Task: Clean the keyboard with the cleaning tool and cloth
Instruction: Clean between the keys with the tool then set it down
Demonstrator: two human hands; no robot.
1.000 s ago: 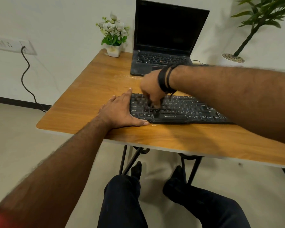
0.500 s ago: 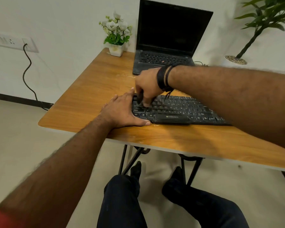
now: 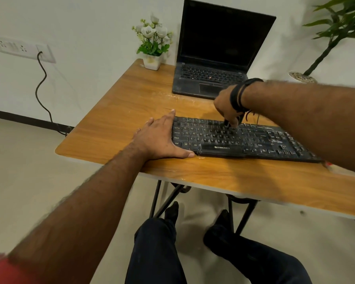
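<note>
A black keyboard (image 3: 240, 141) lies across the wooden table (image 3: 131, 107). My left hand (image 3: 158, 138) rests flat on the table, fingers spread, pressed against the keyboard's left end. My right hand (image 3: 226, 107), with black bands on the wrist, is closed around a small dark cleaning tool (image 3: 226, 123) whose tip touches the upper key rows near the keyboard's middle. Most of the tool is hidden in my fist. No cloth is visible.
An open black laptop (image 3: 213, 78) stands behind the keyboard. A small white pot of flowers (image 3: 152, 46) sits at the table's far left corner. A cable runs from a wall socket (image 3: 23, 49) to the floor. My legs are under the table.
My right hand has moved with the tool from the keyboard's left keys rightward to the upper middle rows. My left hand has stayed against the left end.
</note>
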